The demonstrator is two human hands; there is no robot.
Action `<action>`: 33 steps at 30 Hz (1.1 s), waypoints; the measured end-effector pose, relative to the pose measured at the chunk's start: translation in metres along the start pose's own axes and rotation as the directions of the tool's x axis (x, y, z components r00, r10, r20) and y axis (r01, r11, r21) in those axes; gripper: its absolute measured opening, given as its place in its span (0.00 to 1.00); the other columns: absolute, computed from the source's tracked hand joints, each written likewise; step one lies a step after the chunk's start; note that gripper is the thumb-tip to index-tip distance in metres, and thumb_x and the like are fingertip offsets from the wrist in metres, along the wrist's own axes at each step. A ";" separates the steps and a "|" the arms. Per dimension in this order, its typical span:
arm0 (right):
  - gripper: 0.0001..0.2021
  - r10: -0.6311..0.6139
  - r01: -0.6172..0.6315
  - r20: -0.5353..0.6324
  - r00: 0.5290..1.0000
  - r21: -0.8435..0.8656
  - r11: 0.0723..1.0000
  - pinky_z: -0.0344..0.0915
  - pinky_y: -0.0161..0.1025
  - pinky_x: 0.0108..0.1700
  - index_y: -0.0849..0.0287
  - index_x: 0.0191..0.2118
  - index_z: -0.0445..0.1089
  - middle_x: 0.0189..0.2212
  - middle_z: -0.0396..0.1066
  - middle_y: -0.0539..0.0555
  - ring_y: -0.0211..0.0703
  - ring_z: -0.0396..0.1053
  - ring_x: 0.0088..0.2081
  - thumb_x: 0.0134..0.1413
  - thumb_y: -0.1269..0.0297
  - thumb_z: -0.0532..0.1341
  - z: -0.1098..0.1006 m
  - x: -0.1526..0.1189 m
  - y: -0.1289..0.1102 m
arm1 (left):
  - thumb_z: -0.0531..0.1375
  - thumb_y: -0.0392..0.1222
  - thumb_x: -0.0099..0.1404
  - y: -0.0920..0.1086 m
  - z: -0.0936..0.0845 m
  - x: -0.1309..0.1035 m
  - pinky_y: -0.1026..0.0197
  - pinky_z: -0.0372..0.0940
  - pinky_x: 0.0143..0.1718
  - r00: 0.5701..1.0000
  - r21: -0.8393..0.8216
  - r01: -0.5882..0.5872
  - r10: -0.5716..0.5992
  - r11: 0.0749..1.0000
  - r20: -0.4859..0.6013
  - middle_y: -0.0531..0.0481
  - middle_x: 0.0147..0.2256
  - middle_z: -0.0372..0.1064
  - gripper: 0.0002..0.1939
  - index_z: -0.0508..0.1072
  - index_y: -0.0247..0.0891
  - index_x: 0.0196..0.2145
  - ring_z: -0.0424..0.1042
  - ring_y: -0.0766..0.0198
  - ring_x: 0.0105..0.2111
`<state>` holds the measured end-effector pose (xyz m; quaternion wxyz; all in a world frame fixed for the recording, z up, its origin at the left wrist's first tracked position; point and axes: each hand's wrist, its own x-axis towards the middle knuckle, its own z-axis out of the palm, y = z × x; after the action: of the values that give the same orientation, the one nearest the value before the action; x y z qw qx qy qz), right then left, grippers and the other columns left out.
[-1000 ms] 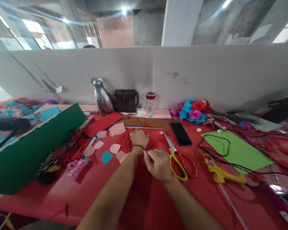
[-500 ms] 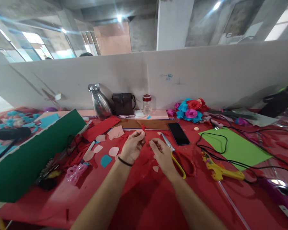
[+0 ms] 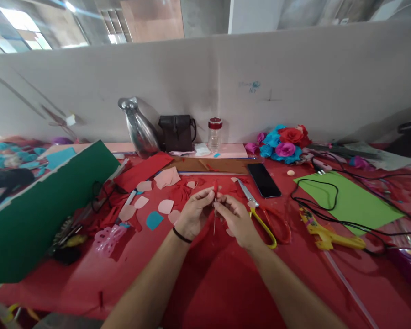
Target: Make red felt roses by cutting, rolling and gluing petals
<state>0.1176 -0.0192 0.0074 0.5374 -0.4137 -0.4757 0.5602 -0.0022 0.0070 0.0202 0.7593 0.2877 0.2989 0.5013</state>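
Note:
My left hand point(image 3: 196, 214), with a black band at the wrist, is closed in a pinch on a small rolled piece of red paper point(image 3: 215, 186) that points upward. A thin wire stem point(image 3: 214, 225) hangs below it between the hands. My right hand point(image 3: 235, 218) has its thumb and fingers pinched at the top of this stem, close against the left fingertips. Just right of my right hand lie scissors with yellow and red handles point(image 3: 267, 232). Pink paper petals point(image 3: 165, 206) and a blue petal point(image 3: 154, 220) lie left of my left hand.
A green board point(image 3: 55, 208) stands at the left. Behind the hands are a steel jug point(image 3: 140, 130), a dark bag point(image 3: 176, 132), a jar point(image 3: 215, 136) and paper flowers point(image 3: 286, 144). A phone point(image 3: 263, 180), green paper point(image 3: 359, 201), black cables and a yellow glue gun point(image 3: 332, 238) lie right.
My right hand has come in to meet my left hand at the red paper piece. The thin stem now shows below the fingers. The view has tilted down.

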 end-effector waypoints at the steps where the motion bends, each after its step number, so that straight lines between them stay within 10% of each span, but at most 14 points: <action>1: 0.12 0.038 -0.039 0.021 0.999 0.047 0.998 0.59 0.34 0.31 0.57 0.28 0.66 0.23 0.63 0.45 0.35 0.60 0.26 0.48 0.54 0.64 -0.001 0.001 -0.001 | 0.71 0.39 0.46 0.001 -0.001 0.000 0.67 0.62 0.26 1.000 0.014 0.009 -0.009 1.000 0.014 0.51 0.25 0.72 0.12 0.76 0.33 0.28 0.68 0.69 0.24; 12: 0.13 0.064 -0.065 0.049 0.997 0.000 0.998 0.58 0.35 0.32 0.58 0.25 0.69 0.21 0.65 0.46 0.36 0.60 0.26 0.41 0.54 0.68 -0.005 0.004 -0.001 | 0.73 0.31 0.36 0.005 -0.004 0.002 0.68 0.64 0.29 0.994 0.012 0.050 -0.049 0.999 -0.099 0.53 0.23 0.74 0.15 0.75 0.35 0.25 0.71 0.70 0.24; 33: 0.14 -0.132 0.136 0.030 0.991 -0.213 0.968 0.58 0.35 0.32 0.57 0.25 0.65 0.22 0.61 0.46 0.37 0.59 0.27 0.49 0.52 0.63 -0.004 -0.002 -0.007 | 0.73 0.36 0.40 0.007 0.002 -0.007 0.64 0.64 0.25 0.969 0.199 -0.248 0.241 0.948 0.060 0.54 0.20 0.71 0.09 0.77 0.36 0.20 0.68 0.69 0.21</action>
<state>0.1235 -0.0212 0.0138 0.5225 -0.4317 -0.5644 0.4713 -0.0067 0.0024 0.0280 0.6627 0.4081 0.2976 0.5529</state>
